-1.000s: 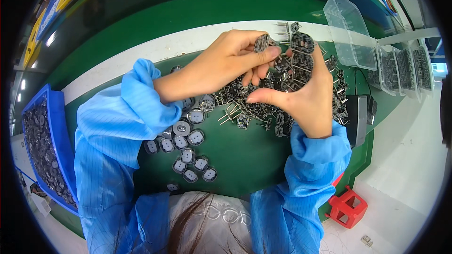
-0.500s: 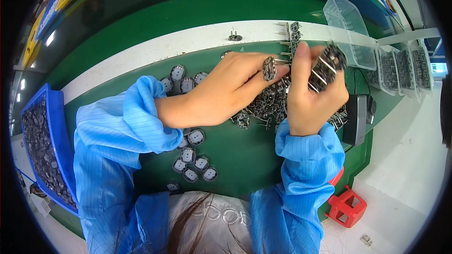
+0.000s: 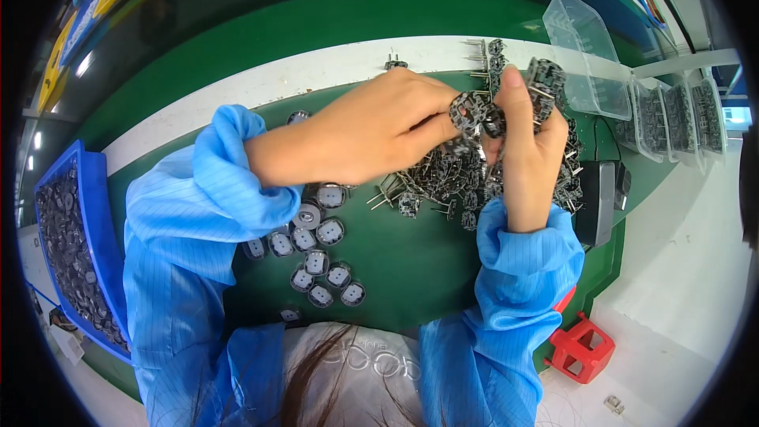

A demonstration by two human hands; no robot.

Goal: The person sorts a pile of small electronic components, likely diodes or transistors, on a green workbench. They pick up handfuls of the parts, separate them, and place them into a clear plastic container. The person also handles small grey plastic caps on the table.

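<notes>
Boards, small and dark, are in both hands over the green table (image 3: 395, 285). The right hand (image 3: 531, 138) is closed around a short stack (image 3: 547, 79), its thumb (image 3: 515, 88) raised along the near side. The left hand (image 3: 379, 130) pinches one board (image 3: 469, 111) at its fingertips, close beside the right; some darker parts between the two are blurred, and which hand carries them cannot be told. More boards lie in a loose pile (image 3: 439, 178) beneath the hands, a row (image 3: 496, 59) stands on the white strip (image 3: 316, 77), and a lone board (image 3: 397, 65) sits farther left along it. Each looks light and stiff, easy to lift but fragile: the thin metal pins (image 3: 478, 74) would probably bend under a squeeze or snag on neighbours in the pile. The rim seems the best hold, pinched lightly at opposite edges, clear of the pins and the small parts on the face. The stack likely shifts if gripped loosely, so a firm, even wrap suits it. Round grey housings (image 3: 316, 261) lie near the left forearm.
</notes>
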